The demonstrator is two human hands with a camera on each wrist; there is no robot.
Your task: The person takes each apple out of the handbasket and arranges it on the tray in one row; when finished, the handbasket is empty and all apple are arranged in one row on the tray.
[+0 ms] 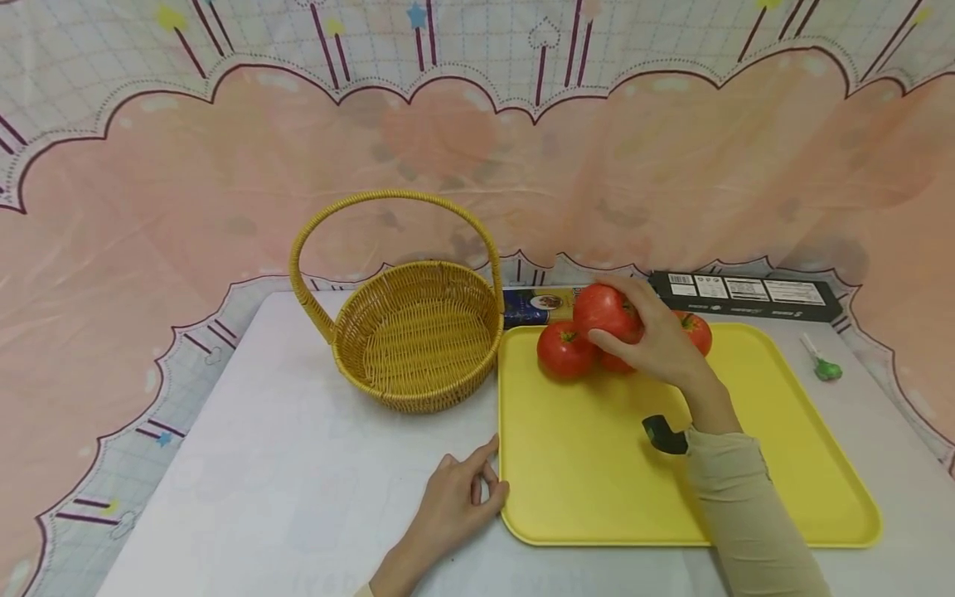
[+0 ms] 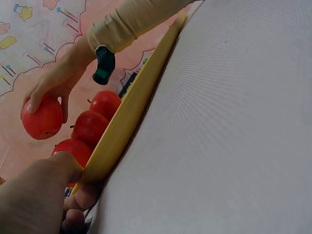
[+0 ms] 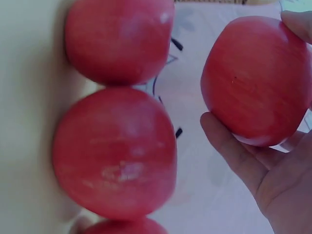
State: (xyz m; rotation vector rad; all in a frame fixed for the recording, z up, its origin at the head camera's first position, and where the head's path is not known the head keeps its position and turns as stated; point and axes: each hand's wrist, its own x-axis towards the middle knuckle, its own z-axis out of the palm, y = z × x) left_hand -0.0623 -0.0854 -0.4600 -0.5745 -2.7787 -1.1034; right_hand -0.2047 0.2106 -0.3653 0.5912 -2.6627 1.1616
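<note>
My right hand [image 1: 664, 348] grips a red apple [image 1: 603, 312] from its right side, thumb low and fingers over the top. It holds this apple above the far edge of a yellow tray [image 1: 582, 464]. Below it, three more red apples [image 1: 565, 351] rest on the tray in a row; the middle one is partly hidden by the held apple and hand. In the right wrist view, dark stems poke from the resting apples [image 3: 117, 151]. My left hand [image 1: 451, 506] pinches the tray's left rim, with the thumb [image 2: 68, 165] above and fingers below.
A woven yellow basket [image 1: 418, 400] with a tall hoop handle stands left of the tray, nothing in it. Behind the tray lie a blue package [image 1: 531, 307] and a long black box [image 1: 746, 297]. A small green item [image 1: 826, 370] with a pale stalk lies at right.
</note>
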